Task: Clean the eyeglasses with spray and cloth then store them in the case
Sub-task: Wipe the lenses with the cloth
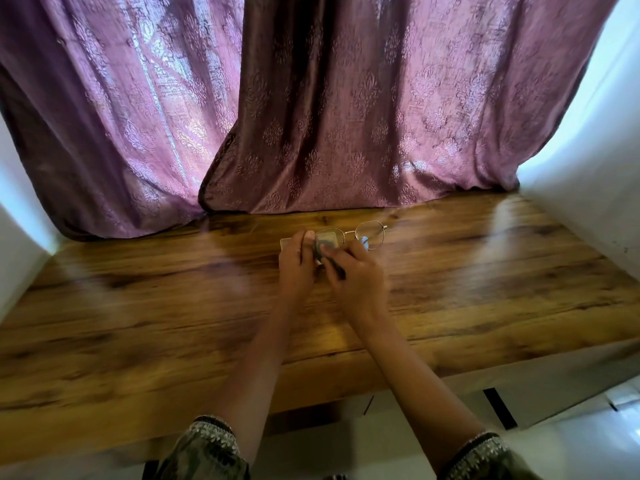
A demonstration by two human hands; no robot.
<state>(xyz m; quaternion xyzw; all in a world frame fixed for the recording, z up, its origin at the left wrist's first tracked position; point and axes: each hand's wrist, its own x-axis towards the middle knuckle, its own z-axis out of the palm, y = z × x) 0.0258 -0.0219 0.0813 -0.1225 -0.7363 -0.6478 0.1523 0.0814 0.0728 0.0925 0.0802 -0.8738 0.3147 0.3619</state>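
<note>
Eyeglasses point(360, 233), thin gold wire frame, held above far middle of wooden table point(485, 289). Left hand point(297, 263) closed around left lens, with pale cloth point(323, 242) pinched against it. Right hand point(356, 275) closed at frame's middle, dark temple tip poking out from fingers. Table: glossy brown wood grain, blurred reflections. 2 purple patterned curtains point(311, 116) hang at far edge, hems touching tabletop. White walls point(606, 168) left and right. Patterned sleeves point(204, 448) at near edge.
</note>
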